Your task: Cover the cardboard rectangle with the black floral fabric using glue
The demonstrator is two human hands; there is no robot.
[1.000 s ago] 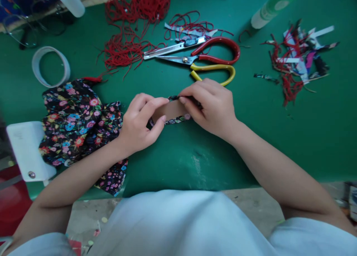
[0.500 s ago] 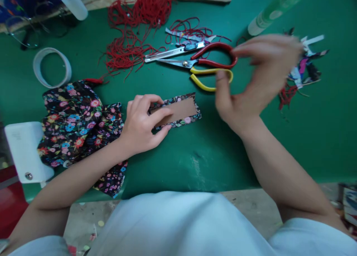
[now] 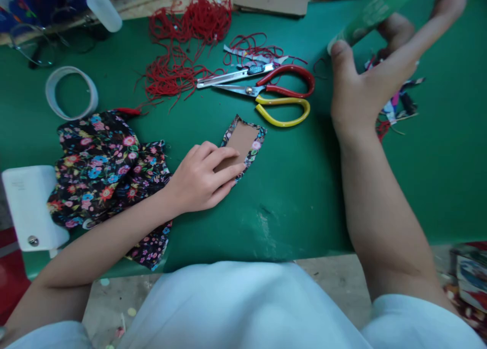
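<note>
Head cam: R hand [image 3: 367, 98] part-hides scraps [image 3: 408, 103]; scissors [image 3: 249, 90] nr fabric-edged strip [image 3: 244, 136].

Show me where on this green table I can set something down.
Bare tabletop shows between the cardboard strip and right forearm, and right of that forearm. Crowded: red cord, cutter and scissors beyond the strip; floral fabric at left.

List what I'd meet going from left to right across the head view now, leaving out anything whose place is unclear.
White rectangular box → dark floral cloth → left hand → brown strip with floral edging → right hand.
</note>
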